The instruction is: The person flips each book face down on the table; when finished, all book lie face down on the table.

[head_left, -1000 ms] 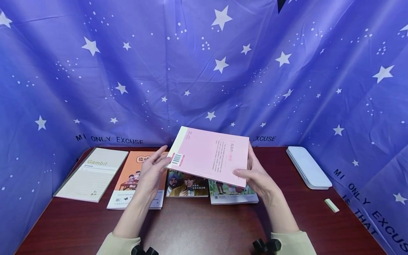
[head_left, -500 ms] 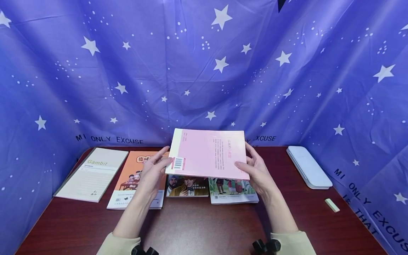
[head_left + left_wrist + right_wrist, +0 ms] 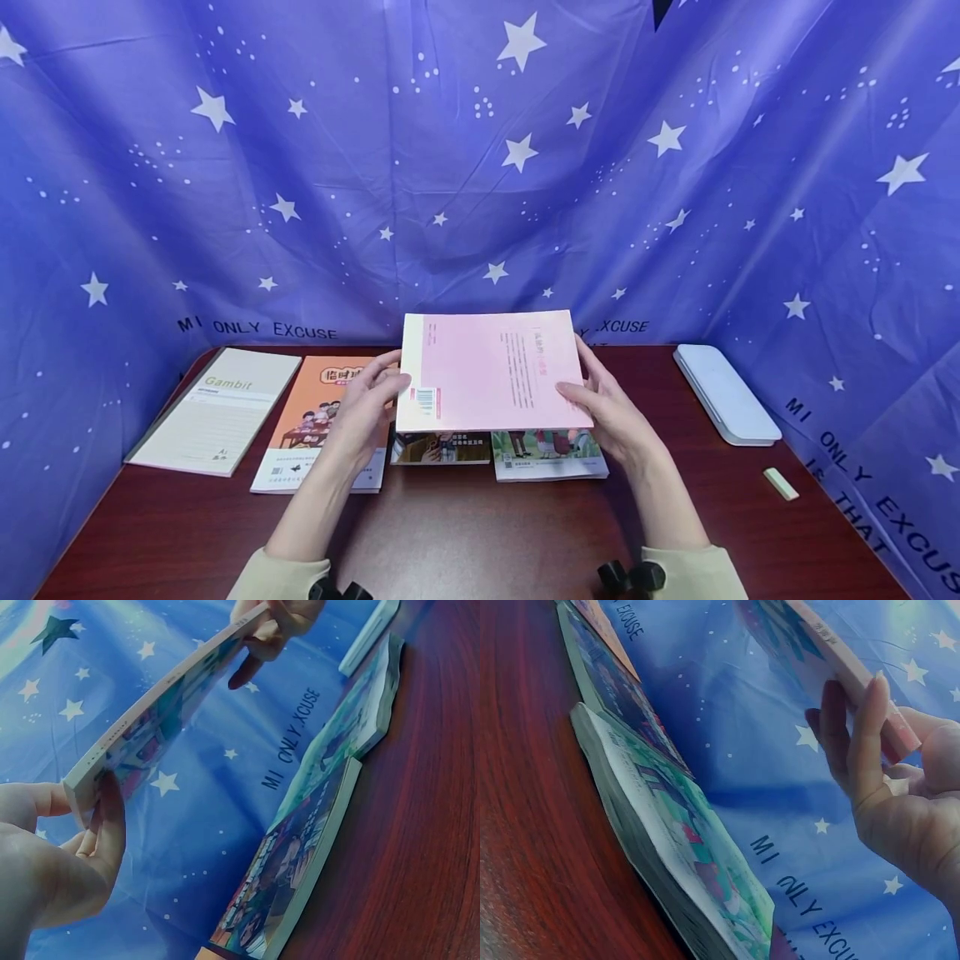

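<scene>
A pink book [image 3: 480, 367] is held up sideways over the table, its pink cover with barcode and print facing the head camera. My left hand [image 3: 365, 410] pinches its left end, thumb on the near face and fingers behind. At the other end my right hand [image 3: 617, 410] grips it the same way. In the left wrist view the book's spine [image 3: 157, 694] and its colourful other cover show, clear above the books below. The right wrist view has fingers [image 3: 866, 742] of my right hand curled under the book's end. Behind it, two books are partly hidden.
On the dark red table [image 3: 450, 533] lie a Gambit notebook [image 3: 225, 408], an orange book [image 3: 303, 425], a dark illustrated book [image 3: 442, 450] and a green illustrated book [image 3: 551, 462]. A white case [image 3: 727, 396] and a small pale eraser-like block [image 3: 782, 483] lie right. A blue starry curtain [image 3: 465, 167] surrounds the table.
The pink book has turned from a slant to nearly level and come slightly down. My left fingers have closed in more around its left end; the other books have stayed put.
</scene>
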The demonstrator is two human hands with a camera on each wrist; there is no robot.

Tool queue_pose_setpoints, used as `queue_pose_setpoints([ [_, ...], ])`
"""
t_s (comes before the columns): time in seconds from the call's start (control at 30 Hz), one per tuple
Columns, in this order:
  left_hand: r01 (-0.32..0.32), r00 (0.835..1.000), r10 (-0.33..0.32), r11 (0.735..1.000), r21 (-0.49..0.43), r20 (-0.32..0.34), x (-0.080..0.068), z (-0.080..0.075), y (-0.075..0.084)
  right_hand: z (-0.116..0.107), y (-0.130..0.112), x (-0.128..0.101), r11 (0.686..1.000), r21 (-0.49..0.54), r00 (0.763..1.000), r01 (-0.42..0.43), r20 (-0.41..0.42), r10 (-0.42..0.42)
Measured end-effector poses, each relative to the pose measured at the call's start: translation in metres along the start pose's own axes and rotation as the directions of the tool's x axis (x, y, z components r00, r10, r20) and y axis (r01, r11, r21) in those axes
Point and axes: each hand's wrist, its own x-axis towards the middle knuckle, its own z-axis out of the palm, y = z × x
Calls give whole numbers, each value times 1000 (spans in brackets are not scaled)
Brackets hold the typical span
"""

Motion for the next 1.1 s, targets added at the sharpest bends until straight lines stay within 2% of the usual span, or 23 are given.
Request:
queue_pose_setpoints([
  [0.17,-18,1000,18,999,-37,16,-1,1,-1,-1,-1,-1,999,-26,999,-32,-18,31],
  [0.4,-17,1000,17,1000,-21,20,-1,4,-3,-4,2,-3,999,-27,992,-42,-121,38],
  [0.53,-12,1000,13,999,-32,25,-1,5,-4,-7,5,-4,999,-32,988,-36,-152,31],
  [0.67,-16,998,18,999,-44,52,-2,6,-5,-8,6,-5,997,-59,979,-58,-201,45],
  [0.87,-49,995,50,999,-16,83,-5,6,-4,-8,6,-2,991,-78,958,-112,-273,87],
  [1.1,-56,994,55,998,8,94,-3,4,-3,-8,7,1,989,-58,951,-133,-288,111],
])
